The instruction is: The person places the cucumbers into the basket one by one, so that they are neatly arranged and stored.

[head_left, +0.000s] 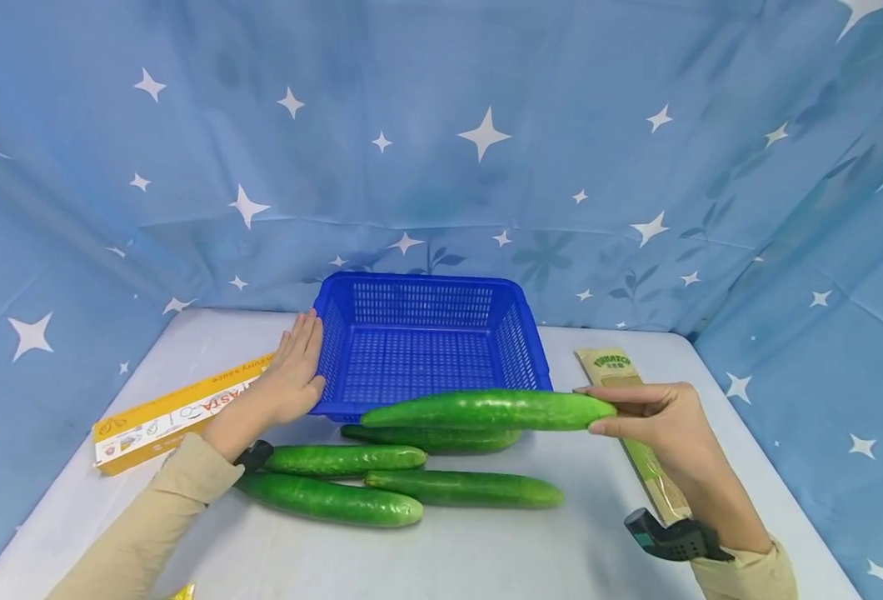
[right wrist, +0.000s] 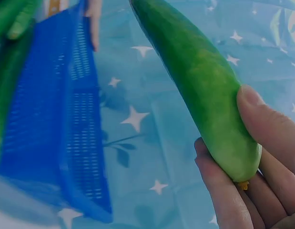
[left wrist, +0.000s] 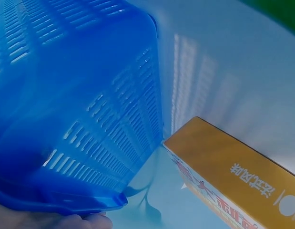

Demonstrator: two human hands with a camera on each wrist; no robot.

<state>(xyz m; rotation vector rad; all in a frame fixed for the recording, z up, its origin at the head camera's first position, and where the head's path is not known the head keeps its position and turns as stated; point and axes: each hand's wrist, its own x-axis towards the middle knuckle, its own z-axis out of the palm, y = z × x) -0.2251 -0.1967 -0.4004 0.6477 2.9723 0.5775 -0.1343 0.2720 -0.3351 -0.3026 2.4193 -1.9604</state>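
My right hand (head_left: 640, 412) pinches the right end of a long green cucumber (head_left: 486, 411) and holds it level above the table, just in front of the blue plastic basket (head_left: 422, 287). In the right wrist view the thumb and fingers wrap the cucumber (right wrist: 199, 81) near its stem end. My left hand (head_left: 291, 375) rests flat, fingers straight, against the basket's left wall (left wrist: 80, 119). Several more cucumbers (head_left: 381, 483) lie on the table in front of the basket. The basket has nothing in it.
A yellow pasta box (head_left: 167, 412) lies left of the basket, under my left wrist; its end shows in the left wrist view (left wrist: 238, 176). A tan narrow packet (head_left: 636, 425) lies at the right, under my right hand. Blue star-print cloth (head_left: 486, 133) surrounds the white table (head_left: 486, 550).
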